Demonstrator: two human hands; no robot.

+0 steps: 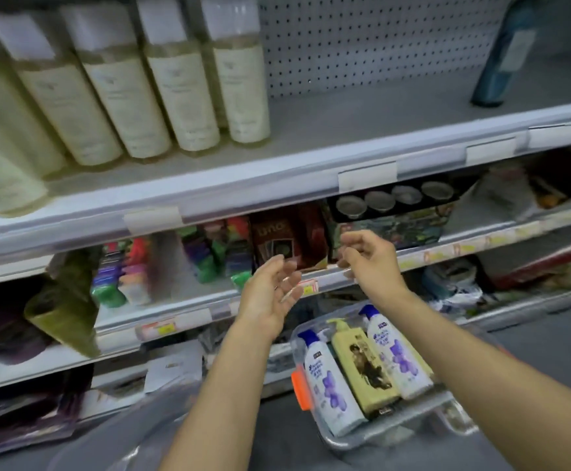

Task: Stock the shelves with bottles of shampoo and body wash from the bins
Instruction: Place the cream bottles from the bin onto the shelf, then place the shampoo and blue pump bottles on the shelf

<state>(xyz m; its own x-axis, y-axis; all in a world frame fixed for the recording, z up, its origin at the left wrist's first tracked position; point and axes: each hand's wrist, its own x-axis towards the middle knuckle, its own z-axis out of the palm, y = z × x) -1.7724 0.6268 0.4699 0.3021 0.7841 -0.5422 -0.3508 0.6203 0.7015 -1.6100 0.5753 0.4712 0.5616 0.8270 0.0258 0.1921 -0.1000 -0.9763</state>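
A clear plastic bin (410, 424) with an orange latch sits on the floor at lower right. Inside lie two white pump bottles with purple flowers (328, 382) (396, 358) and a yellow pump bottle (362, 365) between them. My left hand (270, 294) and my right hand (369, 260) hover empty above the bin, in front of the middle shelf, fingers loosely curled. On the top shelf (311, 178) stands a row of several tall cream-labelled bottles (182, 93) at the left; the shelf's right part is bare.
A teal bottle (505, 52) stands at the top shelf's far right against the pegboard. The middle shelf holds coloured packs, a card-game box (277, 239) and a tray of cups (393, 198). Bagged goods fill the lower shelves. Another clear bin (134, 450) lies at lower left.
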